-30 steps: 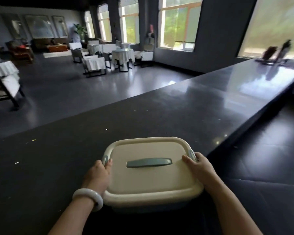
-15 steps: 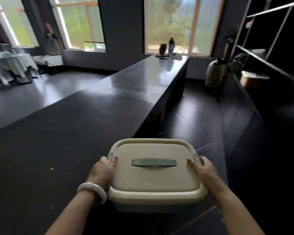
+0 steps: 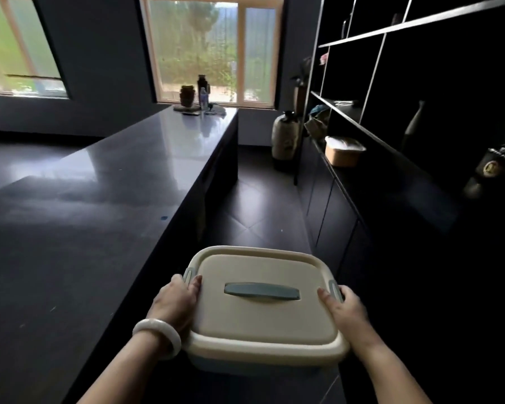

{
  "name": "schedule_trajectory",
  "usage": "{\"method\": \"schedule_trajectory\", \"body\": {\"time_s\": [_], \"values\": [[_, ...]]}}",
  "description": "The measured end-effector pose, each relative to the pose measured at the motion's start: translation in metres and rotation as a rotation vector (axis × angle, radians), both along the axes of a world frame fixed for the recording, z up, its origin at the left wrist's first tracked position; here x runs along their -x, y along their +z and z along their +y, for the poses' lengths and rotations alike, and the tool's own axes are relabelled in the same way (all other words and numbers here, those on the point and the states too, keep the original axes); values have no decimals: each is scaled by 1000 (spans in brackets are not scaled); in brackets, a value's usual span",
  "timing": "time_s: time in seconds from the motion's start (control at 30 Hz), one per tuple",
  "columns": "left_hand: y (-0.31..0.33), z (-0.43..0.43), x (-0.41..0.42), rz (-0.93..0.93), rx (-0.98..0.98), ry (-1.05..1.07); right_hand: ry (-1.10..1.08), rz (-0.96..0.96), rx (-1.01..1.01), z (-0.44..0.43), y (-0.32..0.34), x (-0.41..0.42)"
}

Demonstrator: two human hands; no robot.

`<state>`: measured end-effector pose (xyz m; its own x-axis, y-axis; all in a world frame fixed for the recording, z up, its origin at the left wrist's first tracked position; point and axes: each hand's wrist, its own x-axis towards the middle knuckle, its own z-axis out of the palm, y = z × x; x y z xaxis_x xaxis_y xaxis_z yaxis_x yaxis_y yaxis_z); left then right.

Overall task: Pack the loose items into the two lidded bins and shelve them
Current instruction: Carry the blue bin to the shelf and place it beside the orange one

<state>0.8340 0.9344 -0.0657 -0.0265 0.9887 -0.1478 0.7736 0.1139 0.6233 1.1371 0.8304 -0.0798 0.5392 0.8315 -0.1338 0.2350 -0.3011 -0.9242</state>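
Beige lidded bin (image 3: pixel 263 313) gripped at its side latches by both hands, left (image 3: pixel 175 304) and right (image 3: pixel 347 310)

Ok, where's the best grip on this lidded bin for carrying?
At the rim by the grey side latches, one hand from each side, as the left hand and right hand hold it now, thumbs on the lid. The bin is wide and flat; the top handle might let it tilt.
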Motion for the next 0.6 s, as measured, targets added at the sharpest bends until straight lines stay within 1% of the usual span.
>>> {"method": "schedule_trajectory", "body": {"time_s": [0.13,0.3,0.47,0.6], "values": [[4,84,-65,-3,-20,-39,-56,-27,-23,73,8,-60],[-8,176,-137,-27,-24,-27,-36,-37,-29,169,8,-134],[-17,262,-193,-39,-1,14,-18,-19,-19,267,8,-192],[-21,341,-229,-25,1,-5,-55,-36,0,340,2,-227]]}}
